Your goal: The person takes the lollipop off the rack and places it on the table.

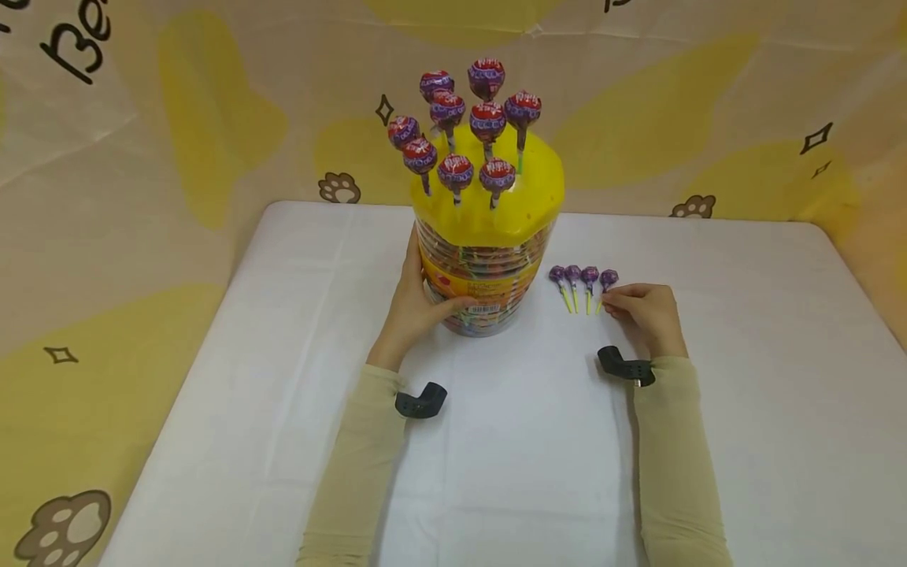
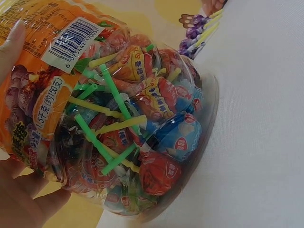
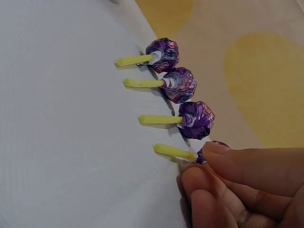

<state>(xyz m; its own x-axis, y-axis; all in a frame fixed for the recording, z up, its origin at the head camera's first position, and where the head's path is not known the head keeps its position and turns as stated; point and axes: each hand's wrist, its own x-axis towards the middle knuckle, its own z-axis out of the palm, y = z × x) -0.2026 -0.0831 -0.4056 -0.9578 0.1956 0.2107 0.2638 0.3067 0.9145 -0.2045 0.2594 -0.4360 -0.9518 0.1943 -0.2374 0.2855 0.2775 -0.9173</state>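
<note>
A clear, ribbed plastic jar (image 1: 520, 287) with a yellow lid (image 1: 540, 185) and an orange label stands on the white table. Wrapped lollipops with green and yellow sticks fill it, as the left wrist view shows. My left hand (image 1: 412, 311) grips the jar's left side, thumb across the front by the barcode. Several purple-and-red lollipops (image 1: 456, 172) stick upright out of the lid. To the jar's right lies a row of purple lollipops (image 3: 195, 119) with yellow sticks. My right hand (image 1: 648, 311) pinches the rightmost lollipop (image 3: 175, 151) near its head, which the fingers partly hide.
The white tablecloth (image 1: 305, 394) covers the table. Behind it hangs a cream and yellow backdrop (image 1: 659, 118) with paw prints. A black wrist camera (image 1: 421, 401) is on the left sleeve, another black camera (image 1: 625, 367) on the right.
</note>
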